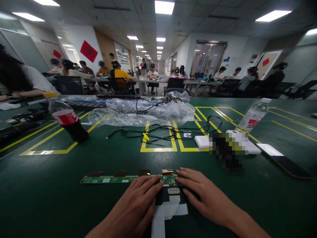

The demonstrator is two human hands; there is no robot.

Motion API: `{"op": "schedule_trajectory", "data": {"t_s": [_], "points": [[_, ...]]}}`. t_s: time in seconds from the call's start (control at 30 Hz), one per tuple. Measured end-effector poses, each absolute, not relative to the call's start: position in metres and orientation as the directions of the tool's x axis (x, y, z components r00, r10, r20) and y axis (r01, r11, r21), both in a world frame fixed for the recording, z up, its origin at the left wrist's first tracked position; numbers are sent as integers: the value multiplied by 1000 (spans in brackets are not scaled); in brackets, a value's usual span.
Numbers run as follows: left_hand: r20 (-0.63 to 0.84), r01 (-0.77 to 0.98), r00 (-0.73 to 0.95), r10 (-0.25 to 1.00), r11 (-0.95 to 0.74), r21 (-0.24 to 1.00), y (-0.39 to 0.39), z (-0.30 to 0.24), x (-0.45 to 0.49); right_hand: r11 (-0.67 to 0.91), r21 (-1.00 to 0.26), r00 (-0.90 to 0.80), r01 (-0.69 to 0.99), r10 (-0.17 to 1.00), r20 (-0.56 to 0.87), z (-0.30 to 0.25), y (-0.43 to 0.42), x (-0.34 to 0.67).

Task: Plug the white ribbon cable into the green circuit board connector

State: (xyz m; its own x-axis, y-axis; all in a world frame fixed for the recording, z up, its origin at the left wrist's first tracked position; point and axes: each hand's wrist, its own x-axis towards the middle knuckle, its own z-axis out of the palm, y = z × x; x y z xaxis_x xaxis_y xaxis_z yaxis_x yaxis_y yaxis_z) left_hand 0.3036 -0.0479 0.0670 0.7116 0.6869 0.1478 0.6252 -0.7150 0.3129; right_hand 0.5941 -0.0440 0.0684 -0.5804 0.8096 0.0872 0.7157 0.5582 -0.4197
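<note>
A long, narrow green circuit board (pixel 112 179) lies across the table in front of me, with brown film tabs along its far edge. My left hand (pixel 140 200) rests on the middle of the board, fingers stretched and close together. Over the board's right end lies my right hand (pixel 206 191), its fingers spread and the thumb apart. Between the hands, a white flat ribbon cable (pixel 158 221) runs toward me, and its connector end (pixel 173 191) sits just below the board's near edge. My right fingers cover part of the board.
On the green table stand a cola bottle (pixel 68 120) at left and a clear bottle (pixel 255 115) at right. A black cable (pixel 158 132) and bubble wrap (pixel 148 110) lie beyond the board. A phone (pixel 284 161) and a white device (pixel 201 142) sit right. People work behind.
</note>
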Motion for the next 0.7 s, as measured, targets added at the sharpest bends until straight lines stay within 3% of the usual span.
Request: {"op": "schedule_trajectory", "data": {"t_s": [0.27, 0.5, 0.7], "points": [[67, 574, 794, 605, -780, 248, -49, 70, 304, 497, -396, -527, 772, 849, 37, 71, -39, 607], [44, 580, 795, 605, -779, 237, -47, 65, 307, 477, -382, -503, 792, 863, 34, 70, -40, 607], [56, 670, 712, 700, -700, 246, -50, 65, 305, 458, -405, -488, 791, 872, 34, 72, -40, 609]]}}
